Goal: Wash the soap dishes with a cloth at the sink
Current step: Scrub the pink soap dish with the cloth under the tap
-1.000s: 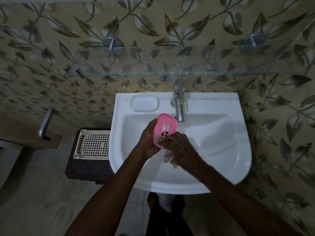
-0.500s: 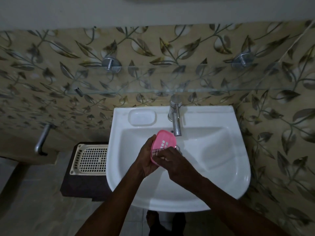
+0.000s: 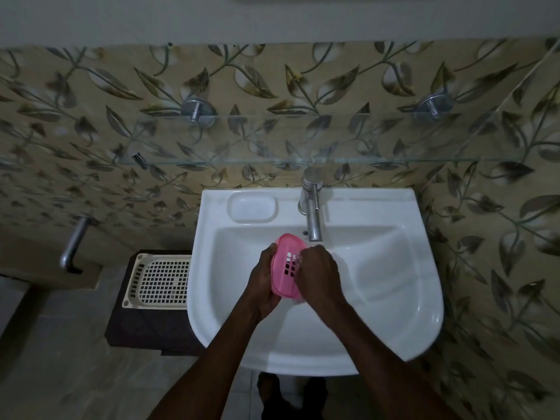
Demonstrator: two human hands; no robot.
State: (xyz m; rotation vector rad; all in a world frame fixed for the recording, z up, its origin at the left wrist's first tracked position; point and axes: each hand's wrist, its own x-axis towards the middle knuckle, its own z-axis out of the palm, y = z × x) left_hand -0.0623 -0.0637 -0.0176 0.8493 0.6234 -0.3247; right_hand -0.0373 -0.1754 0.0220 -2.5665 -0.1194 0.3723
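left hand (image 3: 263, 283) grips pink soap dish (image 3: 288, 268); cloth mostly hidden, probably under right hand (image 3: 318, 272).

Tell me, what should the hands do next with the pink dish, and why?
Probably tip the pink soap dish under the tap for a rinse. The left hand holds it on edge over the sink, the right hand presses against its slotted face, and the spout is just above.

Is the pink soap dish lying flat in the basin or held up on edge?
Held on edge, above the white sink: the pink slotted plastic soap dish stands tilted between the left hand and right hand.
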